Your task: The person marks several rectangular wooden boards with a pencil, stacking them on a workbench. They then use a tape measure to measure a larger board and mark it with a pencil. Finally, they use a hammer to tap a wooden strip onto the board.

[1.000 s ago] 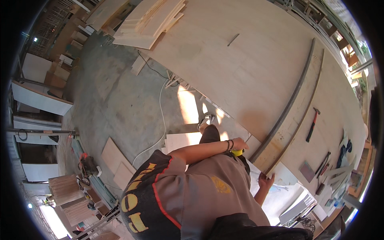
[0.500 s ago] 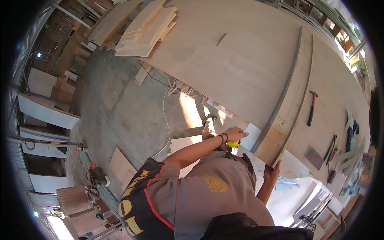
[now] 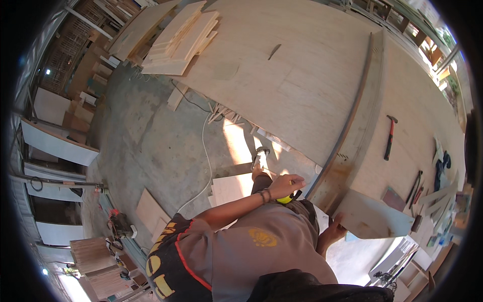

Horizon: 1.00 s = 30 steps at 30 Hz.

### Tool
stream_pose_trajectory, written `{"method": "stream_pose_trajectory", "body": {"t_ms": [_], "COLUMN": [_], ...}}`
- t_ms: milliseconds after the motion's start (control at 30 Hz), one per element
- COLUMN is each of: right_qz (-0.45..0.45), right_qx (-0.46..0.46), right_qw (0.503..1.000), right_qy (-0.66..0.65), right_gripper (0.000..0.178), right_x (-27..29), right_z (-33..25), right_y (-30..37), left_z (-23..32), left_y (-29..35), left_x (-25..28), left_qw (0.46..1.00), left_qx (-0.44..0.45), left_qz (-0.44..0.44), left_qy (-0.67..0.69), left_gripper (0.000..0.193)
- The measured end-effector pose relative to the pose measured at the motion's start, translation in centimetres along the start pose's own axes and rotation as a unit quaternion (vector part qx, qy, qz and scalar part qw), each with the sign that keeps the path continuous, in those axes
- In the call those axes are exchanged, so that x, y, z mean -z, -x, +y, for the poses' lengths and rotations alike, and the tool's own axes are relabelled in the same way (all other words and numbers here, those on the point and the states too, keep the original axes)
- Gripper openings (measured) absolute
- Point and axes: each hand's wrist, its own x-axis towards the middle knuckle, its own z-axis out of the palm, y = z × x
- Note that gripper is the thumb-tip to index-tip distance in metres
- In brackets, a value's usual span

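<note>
My left hand (image 3: 288, 187) is in front of my waist, its fingers closed around what looks like a yellow tape measure (image 3: 285, 200), which they partly hide. To its right, the near end of a long wooden board (image 3: 352, 141) juts over the table edge. A grey-white panel (image 3: 375, 216) with angled corners lies right of that end, partly past the edge. My right hand (image 3: 333, 230) closes on the panel's near left corner, close beside the board's end. Its lower fingers are hidden.
The large plywood tabletop (image 3: 297, 85) bears a hammer (image 3: 390, 137), pliers (image 3: 415, 185), a dark curved sliver (image 3: 274, 51) and a stack of planks (image 3: 178, 43). A cable (image 3: 207, 151) crosses the concrete floor. A pale sheet (image 3: 231, 186) lies by my left forearm.
The long board has tilted and shifted left. More of the grey-white panel shows right of it. My left hand has drawn back toward my waist; my right hand has moved down and left.
</note>
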Motion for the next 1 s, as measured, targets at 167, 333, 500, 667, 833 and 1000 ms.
{"method": "stream_pose_trajectory", "body": {"t_ms": [167,333,500,667,833,1000], "right_qz": [-0.297,-0.375,-0.002,0.068,-0.033,-0.31], "right_qx": [0.142,0.385,0.366,0.167,0.131,0.196], "right_qw": [0.914,0.806,0.798,0.736,0.864,0.875], "right_qy": [0.238,0.25,0.478,0.653,0.484,0.315], "right_gripper": [0.042,0.053,0.062,0.042,0.031,0.03], "right_x": [-1.2,-7.1,-10.5,-11.8,-12.4,-10.7], "right_z": [-3.9,-5.1,-1.4,-2.6,-1.5,0.8], "right_y": [1.6,-10.6,-33.4,-43.6,-42.2,-26.3], "left_z": [11.3,7.8,6.0,2.1,0.0,-1.0], "left_y": [5.5,12.4,10.5,5.8,3.6,3.0], "left_x": [5.2,10.3,13.2,16.3,16.8,17.1], "left_qw": [0.968,0.94,0.939,0.9,0.897,0.886], "left_qx": [-0.118,-0.068,-0.005,0.181,0.227,0.226], "left_qz": [-0.149,-0.005,0.142,0.255,0.257,0.256], "left_qy": [0.166,0.336,0.314,0.305,0.277,0.314], "left_gripper": [0.076,0.07,0.051,0.035,0.036,0.036]}}
